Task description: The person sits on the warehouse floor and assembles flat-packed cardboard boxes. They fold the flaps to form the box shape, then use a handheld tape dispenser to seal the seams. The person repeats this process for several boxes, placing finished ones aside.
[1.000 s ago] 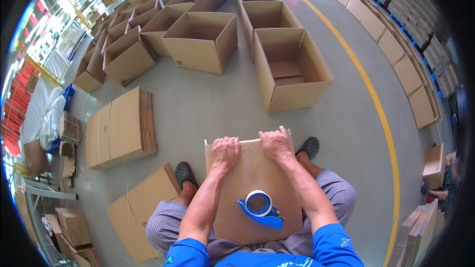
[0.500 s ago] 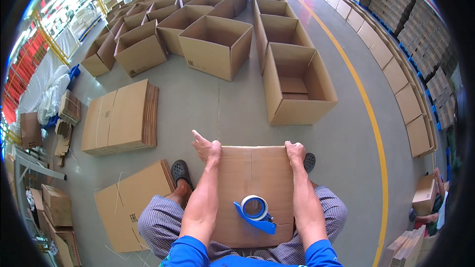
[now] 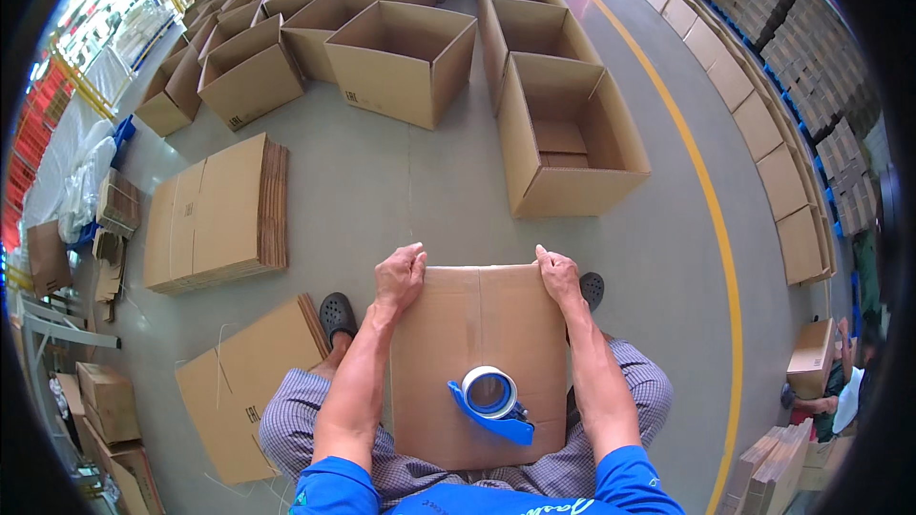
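Between my knees stands a brown cardboard box (image 3: 434, 353), its closed face toward me with a seam down the middle. My left hand (image 3: 400, 278) is closed at the box's far left corner. At the far right corner, my right hand (image 3: 559, 277) grips the edge, its thumb along the rim. A blue tape dispenser (image 3: 501, 426) with a roll of tape lies on the near half of that face, touched by neither hand. What the box has on its underside is hidden.
Open cardboard boxes (image 3: 572, 193) stand in rows ahead. Stacks of flattened cartons (image 3: 205, 219) lie on my left, one (image 3: 239, 391) beside my foot. A yellow floor line (image 3: 720, 257) runs along the right. Another person (image 3: 842, 401) works with a box at the far right.
My left hand has gone from spread fingers to curled fingers at the box's far left corner. The whole scene has shifted slightly; the dispenser stays on the box.
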Demonstrator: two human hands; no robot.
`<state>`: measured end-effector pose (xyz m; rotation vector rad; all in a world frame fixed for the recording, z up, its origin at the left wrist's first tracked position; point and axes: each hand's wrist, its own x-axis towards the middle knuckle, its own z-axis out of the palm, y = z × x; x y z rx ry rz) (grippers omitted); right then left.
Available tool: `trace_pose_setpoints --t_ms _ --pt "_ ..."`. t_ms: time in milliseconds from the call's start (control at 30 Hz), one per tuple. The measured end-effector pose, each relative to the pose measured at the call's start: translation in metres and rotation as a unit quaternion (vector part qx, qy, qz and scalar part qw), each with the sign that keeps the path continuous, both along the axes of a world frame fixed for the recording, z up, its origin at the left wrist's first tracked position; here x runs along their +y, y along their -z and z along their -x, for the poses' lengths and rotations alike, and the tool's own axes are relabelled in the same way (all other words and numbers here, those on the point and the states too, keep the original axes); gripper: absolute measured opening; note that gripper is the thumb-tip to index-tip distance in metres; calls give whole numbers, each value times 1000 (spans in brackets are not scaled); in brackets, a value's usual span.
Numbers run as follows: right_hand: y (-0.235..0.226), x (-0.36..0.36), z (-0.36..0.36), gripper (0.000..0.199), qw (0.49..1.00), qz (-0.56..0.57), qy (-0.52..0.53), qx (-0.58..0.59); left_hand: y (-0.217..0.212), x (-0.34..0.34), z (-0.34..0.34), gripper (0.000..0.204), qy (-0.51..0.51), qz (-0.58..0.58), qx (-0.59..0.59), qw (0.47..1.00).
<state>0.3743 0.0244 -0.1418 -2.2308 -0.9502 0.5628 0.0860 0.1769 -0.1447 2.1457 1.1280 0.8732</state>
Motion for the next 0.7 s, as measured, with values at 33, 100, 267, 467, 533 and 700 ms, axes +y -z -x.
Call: trace_pose_setpoints --t_ms 33,100,267,467,533,700 --pt "-2 -2 -5 48 999 30 -16 14 -3 2 0 35 37 35 64 997" --pt "-2 -5 -9 50 999 25 -11 -22 -13 6 -5 44 111 99 191 970" --pt "1 -47 40 74 999 -21 20 -18 -34 -24 12 70 123 14 286 950" --pt "-6 -131 62 78 978 79 44 187 -132 -171 67 77 460 -35 208 863" --pt "34 -150 53 76 973 13 86 216 -127 -200 77 78 470 -111 264 835" --pt "36 -134 89 70 937 -80 108 322 -94 -207 94 23 270 -198 196 921"
